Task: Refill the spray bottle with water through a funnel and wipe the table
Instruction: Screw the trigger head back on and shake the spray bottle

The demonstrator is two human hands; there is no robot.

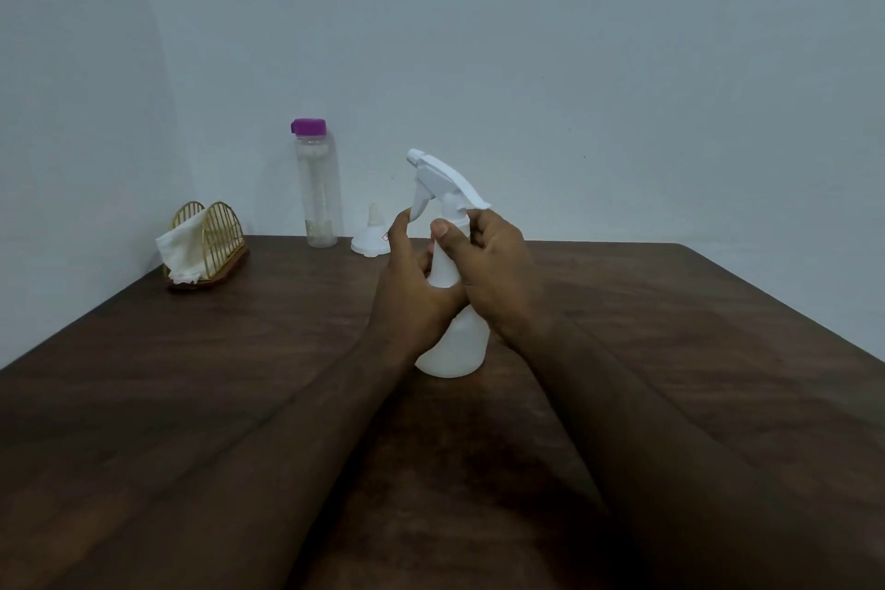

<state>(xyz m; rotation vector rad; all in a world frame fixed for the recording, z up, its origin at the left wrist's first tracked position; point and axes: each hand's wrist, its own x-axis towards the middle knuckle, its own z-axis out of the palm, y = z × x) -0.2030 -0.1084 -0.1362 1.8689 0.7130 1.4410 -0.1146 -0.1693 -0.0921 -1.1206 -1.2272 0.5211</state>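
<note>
Spray bottle: white, translucent, roughly upright at frame centre, its base on the table. The spray head is on, nozzle pointing to frame left.

Grip state: the left hand is wrapped round the bottle's shoulder. The right hand pinches the collar just under the head, thumb in front and fingers behind. Both hands are closed on the bottle.

Step in hand, as judged: unscrewing the head to open the neck for filling.
- Hold the body still with the left hand and turn only the collar.
- Keep the base planted so the bottle does not tip.
- Lift the head straight up to clear the dip tube.

Behind the bottle, slightly left, the funnel sits wide end down. Further left stands a clear water bottle with a purple cap, closed. At mid left, a cloth sits in a gold wire holder.

Markings: a small sticker on the funnel, too small to read. No other writing visible.
</note>
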